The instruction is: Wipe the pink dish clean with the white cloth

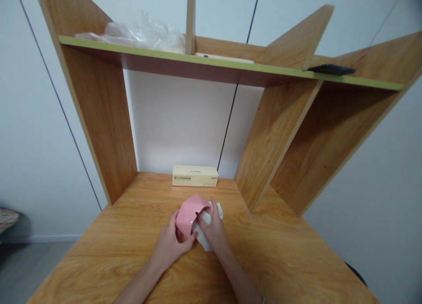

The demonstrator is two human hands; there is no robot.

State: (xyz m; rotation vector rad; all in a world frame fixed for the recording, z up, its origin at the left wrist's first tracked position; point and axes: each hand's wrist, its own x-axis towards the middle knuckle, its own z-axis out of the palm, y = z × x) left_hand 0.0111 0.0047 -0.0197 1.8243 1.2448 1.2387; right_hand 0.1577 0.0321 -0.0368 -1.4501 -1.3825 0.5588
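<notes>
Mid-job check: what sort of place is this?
Probably a home study corner: wooden desk with built-in shelf against a white wall, small box at back. Left hand holds a pink bowl, right hand a cloth.

The only print in view stands on a pale cardboard box, which lies well behind the pink bowl at the back edge of the surface. On the box's front face, toward its left end, runs one row of dark Chinese characters, about six signs. They are too small to read with certainty. On the top face of the same box, near its middle, there is a shorter and fainter line of print that cannot be made out at all. A thin red stripe runs along the lower edge of the front face, at its right end.
</notes>
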